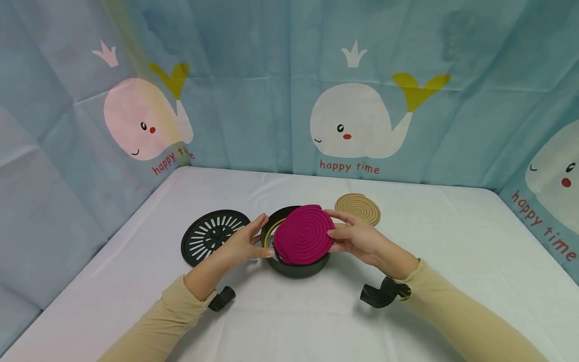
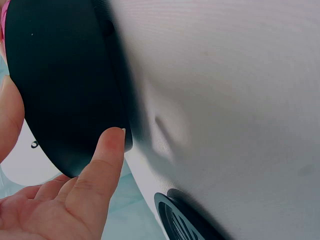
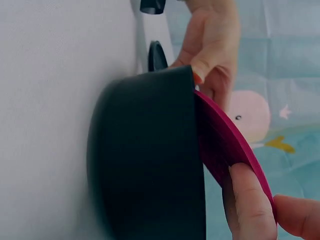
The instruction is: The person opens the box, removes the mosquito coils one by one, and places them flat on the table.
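A magenta coiled disc (image 1: 304, 235) leans tilted in the mouth of a dark round container (image 1: 296, 270). My right hand (image 1: 357, 237) pinches the disc's right edge; in the right wrist view the fingers of this hand (image 3: 255, 207) lie on both faces of the disc (image 3: 225, 130), its far edge at the rim of the container (image 3: 150, 150). My left hand (image 1: 242, 244) rests at the container's left side, thumb at the rim and fingers extended. In the left wrist view a fingertip of the left hand (image 2: 75, 200) touches the container's dark wall (image 2: 65, 85). Something yellow shows inside the container.
A black slotted round lid (image 1: 212, 236) lies on the white table (image 1: 280, 322) left of the container. Behind my right hand lies a tan coiled disc (image 1: 357, 207). A blue curtain with whales (image 1: 253, 100) hangs behind the table.
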Motion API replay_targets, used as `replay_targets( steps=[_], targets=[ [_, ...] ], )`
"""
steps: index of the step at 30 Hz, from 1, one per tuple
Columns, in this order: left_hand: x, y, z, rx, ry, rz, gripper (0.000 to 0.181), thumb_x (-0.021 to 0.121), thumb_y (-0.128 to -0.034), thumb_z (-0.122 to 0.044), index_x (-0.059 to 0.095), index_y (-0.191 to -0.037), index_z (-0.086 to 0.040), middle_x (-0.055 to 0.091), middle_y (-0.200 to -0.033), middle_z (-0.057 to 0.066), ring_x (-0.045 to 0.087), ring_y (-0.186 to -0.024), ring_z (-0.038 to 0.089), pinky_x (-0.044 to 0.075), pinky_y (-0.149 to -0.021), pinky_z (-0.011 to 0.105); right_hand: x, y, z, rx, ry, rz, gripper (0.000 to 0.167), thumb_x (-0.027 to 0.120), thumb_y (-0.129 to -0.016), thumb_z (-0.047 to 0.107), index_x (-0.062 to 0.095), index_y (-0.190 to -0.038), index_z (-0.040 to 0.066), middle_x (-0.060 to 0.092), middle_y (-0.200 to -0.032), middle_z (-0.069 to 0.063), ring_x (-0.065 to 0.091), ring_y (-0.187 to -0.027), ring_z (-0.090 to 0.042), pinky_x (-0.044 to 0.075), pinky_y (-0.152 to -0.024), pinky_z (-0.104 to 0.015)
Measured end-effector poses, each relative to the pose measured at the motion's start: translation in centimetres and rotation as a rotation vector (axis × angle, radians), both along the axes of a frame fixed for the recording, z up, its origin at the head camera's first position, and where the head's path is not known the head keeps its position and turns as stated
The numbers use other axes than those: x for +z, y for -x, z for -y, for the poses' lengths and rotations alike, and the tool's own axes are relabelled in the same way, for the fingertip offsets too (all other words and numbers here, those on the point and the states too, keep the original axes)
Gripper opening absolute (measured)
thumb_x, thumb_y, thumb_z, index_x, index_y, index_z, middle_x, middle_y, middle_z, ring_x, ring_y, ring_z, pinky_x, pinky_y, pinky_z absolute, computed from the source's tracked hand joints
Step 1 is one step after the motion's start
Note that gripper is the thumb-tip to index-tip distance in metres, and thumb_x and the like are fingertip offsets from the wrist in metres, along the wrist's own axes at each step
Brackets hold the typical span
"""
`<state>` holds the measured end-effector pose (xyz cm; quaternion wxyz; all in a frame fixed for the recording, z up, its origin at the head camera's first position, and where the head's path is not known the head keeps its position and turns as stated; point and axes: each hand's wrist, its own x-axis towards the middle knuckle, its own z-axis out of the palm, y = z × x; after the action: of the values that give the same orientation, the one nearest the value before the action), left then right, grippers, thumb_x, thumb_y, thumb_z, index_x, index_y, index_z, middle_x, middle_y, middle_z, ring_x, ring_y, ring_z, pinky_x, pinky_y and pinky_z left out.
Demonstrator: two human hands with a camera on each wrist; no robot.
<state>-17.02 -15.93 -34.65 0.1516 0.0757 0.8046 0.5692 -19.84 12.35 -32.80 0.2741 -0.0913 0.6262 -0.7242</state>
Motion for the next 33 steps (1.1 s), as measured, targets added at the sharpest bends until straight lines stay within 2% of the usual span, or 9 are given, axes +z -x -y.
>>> replay_targets(
  steps=[5, 14, 20, 33],
  targets=[
    [0.1, 0.0, 0.0, 0.004, 0.008, 0.000, 0.096, 0.071, -0.0852, 0.003, 0.007, -0.156, -0.003, 0.013, -0.161, 0.015, 0.021, -0.142, 0.043, 0.032, -0.110, 0.049, 0.5, 0.0, -1.3, -0.015, -0.001, -0.016, 0.061, 0.045, -0.097, -0.006, 0.022, -0.153, -0.001, 0.061, -0.107, -0.006, 0.066, -0.077, -0.010, 0.058, -0.068, -0.025],
    [0.2, -0.1, 0.0, 0.011, 0.023, 0.005, 0.095, 0.072, -0.0852, 0.003, 0.008, -0.156, -0.003, 0.014, -0.161, 0.015, 0.020, -0.142, 0.044, 0.032, -0.110, 0.049, 0.9, -0.5, -3.3, -0.036, 0.011, -0.026, 0.063, 0.048, -0.097, -0.004, 0.020, -0.153, -0.002, 0.064, -0.110, -0.006, 0.068, -0.085, -0.013, 0.058, -0.074, -0.029],
    [0.3, -0.1, -0.1, 0.013, 0.029, 0.008, 0.095, 0.071, -0.0855, 0.004, 0.008, -0.156, -0.003, 0.013, -0.161, 0.015, 0.020, -0.142, 0.043, 0.031, -0.110, 0.049, 1.3, -0.7, -4.3, -0.052, 0.024, -0.019, 0.064, 0.047, -0.097, -0.004, 0.016, -0.153, -0.003, 0.065, -0.108, -0.004, 0.069, -0.084, -0.014, 0.058, -0.075, -0.030],
    [0.0, 0.1, 0.0, -0.008, 0.020, -0.004, 0.096, 0.071, -0.0852, 0.003, 0.006, -0.155, -0.001, 0.012, -0.160, 0.017, 0.021, -0.141, 0.044, 0.032, -0.109, 0.050, 1.4, -0.6, -6.4, -0.072, 0.074, -0.033, 0.066, 0.047, -0.097, -0.006, 0.012, -0.153, -0.005, 0.064, -0.108, -0.005, 0.070, -0.085, -0.015, 0.058, -0.077, -0.034]
  ],
)
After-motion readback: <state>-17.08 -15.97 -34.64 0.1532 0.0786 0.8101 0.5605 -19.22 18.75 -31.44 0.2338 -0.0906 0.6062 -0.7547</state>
